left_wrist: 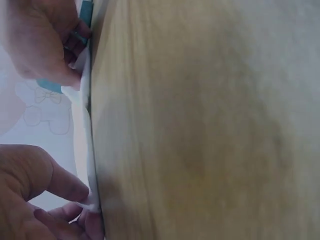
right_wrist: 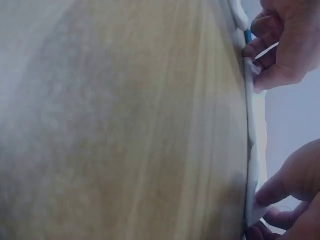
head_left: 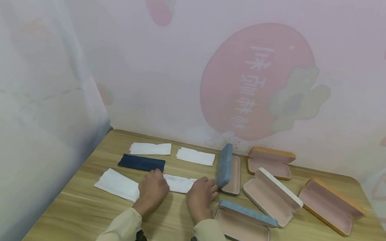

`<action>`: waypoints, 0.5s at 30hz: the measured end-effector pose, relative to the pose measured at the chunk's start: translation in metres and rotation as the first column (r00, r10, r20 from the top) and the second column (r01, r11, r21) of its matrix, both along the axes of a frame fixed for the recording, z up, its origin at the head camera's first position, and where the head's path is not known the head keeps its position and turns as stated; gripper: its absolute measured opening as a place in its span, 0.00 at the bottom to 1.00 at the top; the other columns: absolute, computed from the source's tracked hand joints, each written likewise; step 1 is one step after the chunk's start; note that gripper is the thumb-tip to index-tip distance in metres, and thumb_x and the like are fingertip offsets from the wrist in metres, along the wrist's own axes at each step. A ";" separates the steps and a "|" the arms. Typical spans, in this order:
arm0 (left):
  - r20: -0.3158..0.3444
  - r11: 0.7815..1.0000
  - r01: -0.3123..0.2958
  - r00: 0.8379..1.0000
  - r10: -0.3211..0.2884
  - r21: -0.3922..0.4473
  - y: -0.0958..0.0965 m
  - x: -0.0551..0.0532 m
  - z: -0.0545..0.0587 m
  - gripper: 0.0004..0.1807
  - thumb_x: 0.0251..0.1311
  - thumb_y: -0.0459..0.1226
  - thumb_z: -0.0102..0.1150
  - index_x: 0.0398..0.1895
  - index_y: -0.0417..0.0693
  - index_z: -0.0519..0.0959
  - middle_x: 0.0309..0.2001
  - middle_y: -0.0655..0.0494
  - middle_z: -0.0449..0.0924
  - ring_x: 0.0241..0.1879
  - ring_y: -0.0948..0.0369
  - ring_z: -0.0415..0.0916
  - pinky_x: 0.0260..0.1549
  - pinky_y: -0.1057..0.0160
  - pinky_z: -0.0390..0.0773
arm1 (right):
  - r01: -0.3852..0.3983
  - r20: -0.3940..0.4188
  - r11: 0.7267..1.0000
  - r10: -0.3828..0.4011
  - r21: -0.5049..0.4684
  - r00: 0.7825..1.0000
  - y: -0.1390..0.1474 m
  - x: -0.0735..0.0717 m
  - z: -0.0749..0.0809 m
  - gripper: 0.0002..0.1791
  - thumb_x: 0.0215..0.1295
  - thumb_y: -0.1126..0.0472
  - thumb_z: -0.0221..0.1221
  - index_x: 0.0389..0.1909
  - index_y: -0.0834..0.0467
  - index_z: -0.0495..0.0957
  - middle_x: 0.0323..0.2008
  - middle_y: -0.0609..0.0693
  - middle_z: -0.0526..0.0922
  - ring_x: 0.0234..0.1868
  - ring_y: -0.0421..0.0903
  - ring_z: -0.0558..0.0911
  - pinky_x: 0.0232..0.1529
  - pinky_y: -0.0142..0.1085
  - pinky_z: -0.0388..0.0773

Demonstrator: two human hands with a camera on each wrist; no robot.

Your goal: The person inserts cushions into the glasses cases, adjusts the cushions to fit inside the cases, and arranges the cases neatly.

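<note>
Both our left hand (head_left: pixel 154 187) and right hand (head_left: pixel 200 196) pinch the white cloth's (head_left: pixel 179 184) ends between fingers, probably keeping it straight.

White cloth (head_left: pixel 178 184), folded into a flat rectangle, is laid crosswise on tabletop (head_left: pixel 170 224), its two short ends pinched by the left hand (head_left: pixel 153 189) and right hand (head_left: pixel 200 196).
</note>
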State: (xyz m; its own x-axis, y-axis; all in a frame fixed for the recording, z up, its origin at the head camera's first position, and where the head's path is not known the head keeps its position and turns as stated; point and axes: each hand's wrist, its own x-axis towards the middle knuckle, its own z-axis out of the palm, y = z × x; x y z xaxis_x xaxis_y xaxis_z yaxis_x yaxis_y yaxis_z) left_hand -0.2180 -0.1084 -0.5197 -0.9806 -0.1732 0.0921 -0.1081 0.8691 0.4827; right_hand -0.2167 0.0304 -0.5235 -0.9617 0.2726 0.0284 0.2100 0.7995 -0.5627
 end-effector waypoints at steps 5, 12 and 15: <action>-0.040 0.993 0.018 0.999 -0.014 0.114 -0.008 0.004 0.001 0.21 0.63 0.33 0.57 0.13 0.51 0.62 0.14 0.59 0.58 0.16 0.60 0.55 0.15 0.61 0.55 | -0.030 -0.009 0.994 0.029 -0.106 1.000 0.007 0.000 0.003 0.08 0.71 0.66 0.55 0.36 0.70 0.72 0.41 0.67 0.73 0.43 0.61 0.69 0.44 0.51 0.64; -0.018 0.975 0.048 0.999 -0.045 0.217 -0.018 0.005 0.006 0.08 0.64 0.36 0.60 0.28 0.41 0.79 0.25 0.52 0.78 0.23 0.58 0.72 0.22 0.61 0.68 | -0.136 -0.134 0.964 0.108 -0.227 0.985 0.023 0.000 0.005 0.09 0.68 0.67 0.58 0.30 0.69 0.76 0.29 0.61 0.80 0.36 0.58 0.79 0.43 0.50 0.75; -0.022 0.966 0.058 0.998 -0.055 0.251 -0.022 0.005 0.004 0.07 0.63 0.35 0.61 0.33 0.38 0.81 0.29 0.48 0.82 0.27 0.56 0.76 0.25 0.60 0.73 | -0.147 -0.134 0.939 0.110 -0.310 0.985 0.028 0.002 0.007 0.06 0.67 0.68 0.59 0.31 0.67 0.76 0.29 0.58 0.80 0.34 0.54 0.79 0.38 0.47 0.79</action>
